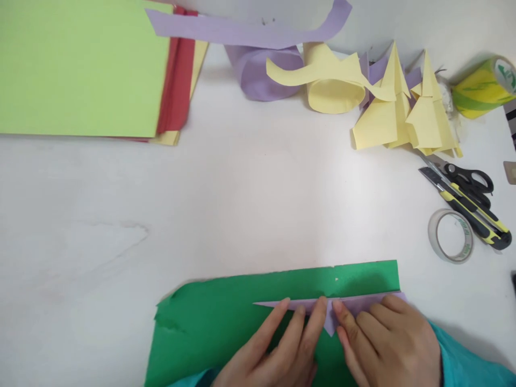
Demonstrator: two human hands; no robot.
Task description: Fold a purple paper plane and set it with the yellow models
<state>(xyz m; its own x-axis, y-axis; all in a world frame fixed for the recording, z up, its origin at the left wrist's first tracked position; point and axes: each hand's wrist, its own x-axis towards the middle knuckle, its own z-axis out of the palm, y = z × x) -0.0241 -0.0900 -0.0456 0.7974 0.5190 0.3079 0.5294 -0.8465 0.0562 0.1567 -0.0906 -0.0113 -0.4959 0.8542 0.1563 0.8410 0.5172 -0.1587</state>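
A folded piece of purple paper, long and narrow with a pointed left end, lies on a green sheet. My left hand rests over its left half, fingers stretched and spread, with the tips pressing on the paper. My right hand is curled over the right half, its fingers bent against the purple paper and a fingertip at the middle fold. Between both hands a small purple flap points down. The left thumb is mostly hidden.
Behind stand rolled purple and yellow paper tubes, a purple strip and folded yellow cones. A utility knife, scissors, tape roll and yellow-green cylinder lie right. Coloured sheets are stacked at back left.
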